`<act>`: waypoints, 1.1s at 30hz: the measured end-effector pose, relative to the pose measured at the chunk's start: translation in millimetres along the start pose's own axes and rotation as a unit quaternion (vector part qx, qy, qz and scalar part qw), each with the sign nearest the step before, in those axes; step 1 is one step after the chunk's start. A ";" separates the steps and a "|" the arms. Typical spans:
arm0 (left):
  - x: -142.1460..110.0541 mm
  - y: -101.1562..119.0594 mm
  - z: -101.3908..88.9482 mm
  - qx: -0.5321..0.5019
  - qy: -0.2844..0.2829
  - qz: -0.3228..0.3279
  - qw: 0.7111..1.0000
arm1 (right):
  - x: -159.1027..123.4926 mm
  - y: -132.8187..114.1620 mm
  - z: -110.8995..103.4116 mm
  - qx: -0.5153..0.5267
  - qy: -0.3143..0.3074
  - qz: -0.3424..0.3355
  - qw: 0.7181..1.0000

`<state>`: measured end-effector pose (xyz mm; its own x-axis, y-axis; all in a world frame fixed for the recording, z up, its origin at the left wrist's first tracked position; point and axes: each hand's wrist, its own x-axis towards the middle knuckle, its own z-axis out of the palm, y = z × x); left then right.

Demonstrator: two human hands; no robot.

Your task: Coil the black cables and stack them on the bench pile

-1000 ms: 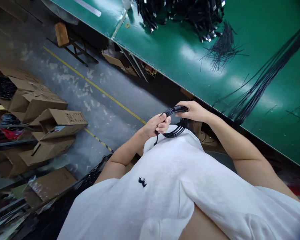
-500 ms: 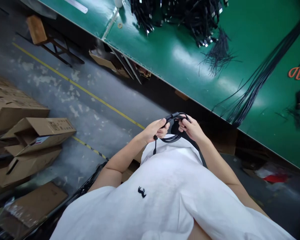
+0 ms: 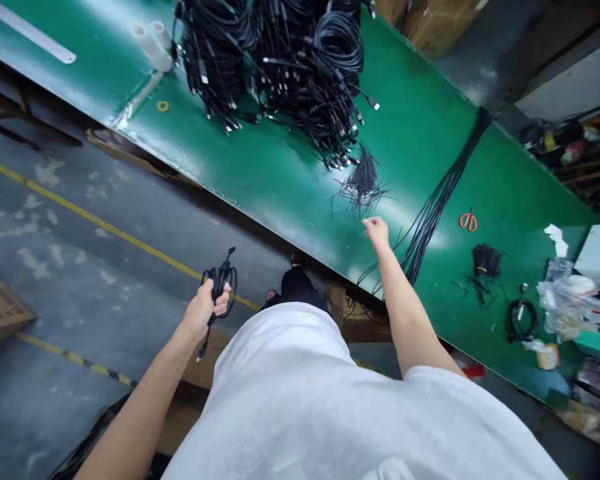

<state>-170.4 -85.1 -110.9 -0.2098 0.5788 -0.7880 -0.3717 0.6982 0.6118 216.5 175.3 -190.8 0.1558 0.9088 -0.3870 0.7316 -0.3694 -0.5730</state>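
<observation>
My left hand (image 3: 206,308) is closed round a coiled black cable (image 3: 222,280), held out to the left over the floor, one plug end dangling below my fist. My right hand (image 3: 377,231) reaches out over the green table (image 3: 280,173), just below a loose bunch of short black ties (image 3: 361,183) and left of a long strand of straight black cables (image 3: 433,207). Its fingers look curled, and I cannot see whether anything is in them.
A big heap of coiled black cables (image 3: 275,60) lies at the table's far side. Orange scissors (image 3: 468,221), small cable coils (image 3: 486,260) and plastic bags (image 3: 565,293) lie to the right. A cardboard box (image 3: 0,312) sits on the floor at left.
My right hand let go of the coil and moved up over the table toward the ties. My left hand carried the coil out left. The view swung up and right.
</observation>
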 end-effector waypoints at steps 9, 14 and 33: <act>2.6 -26.1 -1.7 0.049 0.074 -0.076 0.993 | 118.5 30.5 -27.8 -0.143 0.053 -0.009 0.988; -1.5 -17.1 29.4 0.037 0.079 -0.065 0.994 | 121.7 40.2 -48.2 -0.179 -0.011 -0.057 0.982; 17.7 29.6 107.8 0.042 -0.031 -0.032 0.998 | -21.7 81.9 -43.8 -0.075 0.014 0.069 0.995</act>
<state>-87.7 -8.8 -99.3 -0.1315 0.5554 -0.8211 -0.3047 0.7656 0.5666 302.1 133.9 -197.7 0.2777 0.8574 -0.4332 0.7928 -0.4592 -0.4007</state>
